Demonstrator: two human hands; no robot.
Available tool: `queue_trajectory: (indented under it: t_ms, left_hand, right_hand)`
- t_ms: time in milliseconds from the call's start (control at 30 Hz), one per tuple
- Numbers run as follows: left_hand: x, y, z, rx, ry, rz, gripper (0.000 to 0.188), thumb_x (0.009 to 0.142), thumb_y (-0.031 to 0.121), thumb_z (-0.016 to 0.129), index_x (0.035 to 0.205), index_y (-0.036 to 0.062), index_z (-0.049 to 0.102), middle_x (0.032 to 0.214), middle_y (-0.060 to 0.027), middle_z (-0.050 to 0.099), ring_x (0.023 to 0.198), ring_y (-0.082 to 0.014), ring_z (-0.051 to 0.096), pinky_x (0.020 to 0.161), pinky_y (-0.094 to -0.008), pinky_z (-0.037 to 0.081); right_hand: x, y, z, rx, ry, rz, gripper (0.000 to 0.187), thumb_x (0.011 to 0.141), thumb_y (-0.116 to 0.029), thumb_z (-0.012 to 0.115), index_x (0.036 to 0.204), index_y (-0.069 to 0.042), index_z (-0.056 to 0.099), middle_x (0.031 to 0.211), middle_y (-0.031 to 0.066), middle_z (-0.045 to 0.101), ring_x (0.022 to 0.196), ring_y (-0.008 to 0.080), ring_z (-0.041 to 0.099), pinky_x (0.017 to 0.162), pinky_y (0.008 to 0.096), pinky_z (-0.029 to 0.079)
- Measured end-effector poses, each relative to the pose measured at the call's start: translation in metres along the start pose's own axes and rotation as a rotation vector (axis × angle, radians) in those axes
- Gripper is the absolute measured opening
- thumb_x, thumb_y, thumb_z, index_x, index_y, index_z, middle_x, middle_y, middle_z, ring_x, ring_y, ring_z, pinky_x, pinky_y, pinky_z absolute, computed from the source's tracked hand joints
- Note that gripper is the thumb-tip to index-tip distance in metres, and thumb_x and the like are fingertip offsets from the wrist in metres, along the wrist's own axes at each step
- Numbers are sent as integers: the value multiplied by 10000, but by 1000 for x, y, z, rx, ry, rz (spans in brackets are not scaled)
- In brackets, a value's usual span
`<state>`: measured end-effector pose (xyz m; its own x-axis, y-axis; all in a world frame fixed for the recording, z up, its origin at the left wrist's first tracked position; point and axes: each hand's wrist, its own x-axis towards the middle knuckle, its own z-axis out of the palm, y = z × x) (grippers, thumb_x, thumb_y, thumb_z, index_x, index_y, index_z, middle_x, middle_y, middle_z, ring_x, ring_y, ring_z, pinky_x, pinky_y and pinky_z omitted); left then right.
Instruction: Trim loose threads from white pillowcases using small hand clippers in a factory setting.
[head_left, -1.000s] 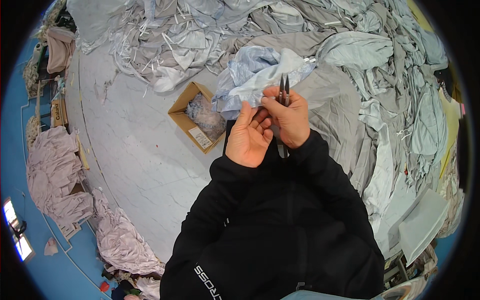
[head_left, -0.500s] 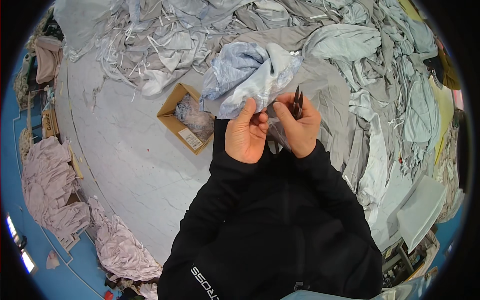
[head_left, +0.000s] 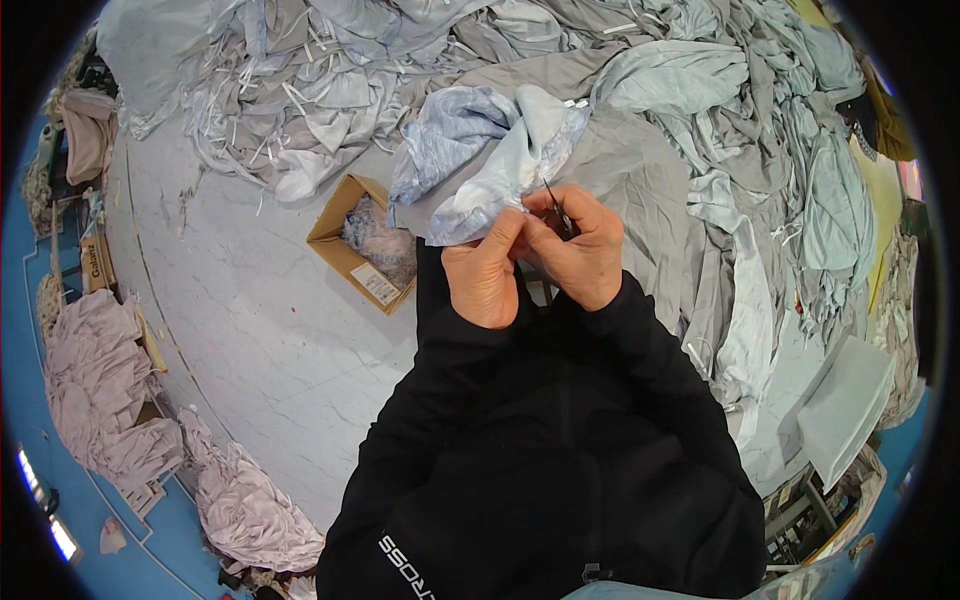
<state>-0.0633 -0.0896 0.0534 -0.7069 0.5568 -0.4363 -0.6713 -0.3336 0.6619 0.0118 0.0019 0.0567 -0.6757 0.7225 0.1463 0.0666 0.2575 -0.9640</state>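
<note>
A light blue and white patterned cloth (head_left: 462, 130) lies bunched in front of me, its near edge drawn up to my fingers. My left hand (head_left: 482, 275) is closed, thumb and fingertips pinching that edge. Right beside it, my right hand (head_left: 583, 250) is closed round dark thread snips (head_left: 562, 217), whose points stick out toward the cloth. The thumb and forefinger of the right hand meet the left fingertips at the cloth's edge. Whatever small bit lies between those fingertips is hidden.
An open cardboard box (head_left: 370, 278) with thread scraps in it stands left of my hands. Grey and pale blue cloth (head_left: 640, 180) heaps over the far and right side of the table (head_left: 250, 340). Pinkish cloth piles (head_left: 100, 370) lie beyond the left edge.
My right hand has moved left and its fingertips now meet those of my left hand. The snips have tipped to the left, nearer the cloth.
</note>
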Motion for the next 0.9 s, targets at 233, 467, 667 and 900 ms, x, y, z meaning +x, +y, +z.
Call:
queue_trajectory:
  t_ms: [233,467,667,900]
  left_hand:
    - [1,-2,-5,177,-34,184,85,877,23,708,956,-2,689,849,-31,675,671,-95,572,597,-243,442]
    - [-2,2,4,76,49,66,95,885,58,710,956,-3,692,846,-46,683,670,-109,592,595,-240,450]
    - [1,3,-5,39,72,-24,128,884,110,726,959,14,688,845,-58,687,671,-145,620,593,-260,458]
    - [1,2,-6,-1,18,-44,138,890,130,725,959,18,681,841,-56,686,667,-147,621,596,-256,451]
  right_hand:
    - [-1,9,-3,38,-55,49,87,834,26,682,914,35,647,723,30,643,652,77,626,602,222,501]
    - [1,5,1,-152,51,-266,96,798,-1,673,812,-9,578,646,44,573,536,103,522,529,247,433]
    - [-10,5,-5,24,43,-6,95,838,-26,664,829,-19,570,642,-25,510,566,44,441,518,219,373]
    - [-8,1,-8,101,6,123,61,861,-18,659,863,-1,601,667,-52,530,594,17,430,533,207,362]
